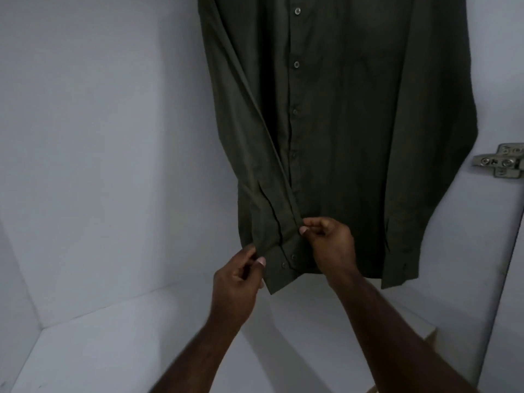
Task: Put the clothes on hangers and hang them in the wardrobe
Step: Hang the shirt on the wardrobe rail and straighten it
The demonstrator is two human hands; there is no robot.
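Note:
A dark green long-sleeved button shirt [340, 123] hangs inside the white wardrobe [99, 137]; its top and the hanger are cut off by the frame's upper edge. The shirt's left sleeve hangs down across the front, with its buttoned cuff [279, 268] at the bottom. My left hand [238, 285] pinches the outer edge of that cuff between thumb and fingers. My right hand [329, 242] pinches the sleeve's inner edge just above the cuff, next to the button placket.
The wardrobe's white back and left walls meet its floor [127, 350] below the shirt. A metal door hinge [502, 161] is fixed to the right side panel. A wooden edge shows at the lower right.

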